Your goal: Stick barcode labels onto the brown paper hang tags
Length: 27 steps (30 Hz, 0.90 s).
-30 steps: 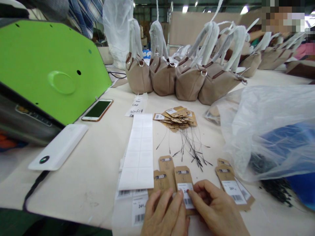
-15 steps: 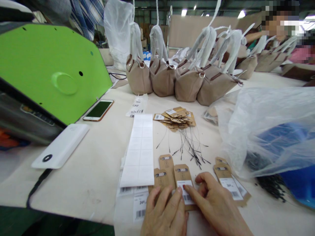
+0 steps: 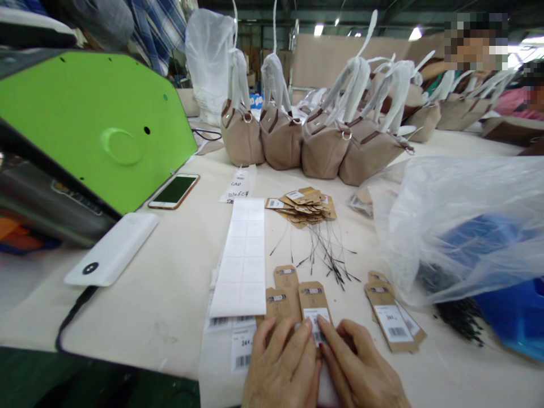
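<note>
A brown cardboard hang tag (image 3: 311, 295) with a white barcode price sticker (image 3: 317, 318) lies on the table between my hands. My left hand (image 3: 283, 362) rests on its lower left with fingers laid flat, partly covering other brown tags (image 3: 283, 301) beside it. Against the sticker's right side press the outstretched fingertips of my right hand (image 3: 361, 365); the thumb is hidden. Left of these, a white sheet of blank label backing (image 3: 240, 258) overlaps sheets of printed price stickers (image 3: 243, 345). To the right, a few stickered tags (image 3: 393, 320) lie stacked.
Further back is a pile of brown tags (image 3: 304, 205) with black strings. Several taupe handbags (image 3: 325, 150) with wrapped handles stand behind. A green-sided machine (image 3: 85, 113), phone (image 3: 174, 191) and white power bank (image 3: 114, 249) are left; clear plastic (image 3: 459, 226) over blue lies right.
My right hand has shifted slightly left and down, its fingers drawing closer together on the sticker, nearer my left hand. The camera view has tilted slightly.
</note>
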Available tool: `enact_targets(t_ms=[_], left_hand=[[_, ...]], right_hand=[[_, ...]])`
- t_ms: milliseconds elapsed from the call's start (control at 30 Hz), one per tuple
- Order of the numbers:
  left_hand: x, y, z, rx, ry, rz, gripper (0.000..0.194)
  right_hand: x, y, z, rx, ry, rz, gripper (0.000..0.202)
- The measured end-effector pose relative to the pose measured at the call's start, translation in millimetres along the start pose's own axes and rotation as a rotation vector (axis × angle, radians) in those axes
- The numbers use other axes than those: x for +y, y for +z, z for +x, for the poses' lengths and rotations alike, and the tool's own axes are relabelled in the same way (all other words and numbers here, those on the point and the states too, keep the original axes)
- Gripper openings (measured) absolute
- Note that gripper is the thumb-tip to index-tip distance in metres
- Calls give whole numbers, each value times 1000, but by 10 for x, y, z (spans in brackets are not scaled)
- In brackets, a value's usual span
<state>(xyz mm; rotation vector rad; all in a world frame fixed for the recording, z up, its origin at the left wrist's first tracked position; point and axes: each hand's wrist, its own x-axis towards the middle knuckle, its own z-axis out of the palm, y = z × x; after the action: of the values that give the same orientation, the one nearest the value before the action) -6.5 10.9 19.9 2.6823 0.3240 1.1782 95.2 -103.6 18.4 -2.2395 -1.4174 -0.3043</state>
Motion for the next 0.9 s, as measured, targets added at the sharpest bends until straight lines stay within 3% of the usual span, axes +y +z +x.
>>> enact_targets(t_ms=[233, 400, 533, 633, 767, 900], left_hand=[[19, -23, 36, 37, 5, -19, 15], [28, -43, 54, 18, 6, -6, 16], [32, -61, 56, 26, 28, 11, 16], [34, -56, 43, 18, 21, 9, 17], [33, -10, -4, 39, 15, 5, 17], [33, 6, -34, 48, 18, 24, 17]], right_hand=[[67, 22, 69, -49, -60, 13, 43], [96, -65, -35, -81, 5, 206, 33], [120, -215, 89, -103, -21, 304, 22], [129, -233, 316, -85, 177, 403, 19], [114, -125, 593, -187, 528, 450, 32], [117, -57, 721, -209, 580, 482, 24]])
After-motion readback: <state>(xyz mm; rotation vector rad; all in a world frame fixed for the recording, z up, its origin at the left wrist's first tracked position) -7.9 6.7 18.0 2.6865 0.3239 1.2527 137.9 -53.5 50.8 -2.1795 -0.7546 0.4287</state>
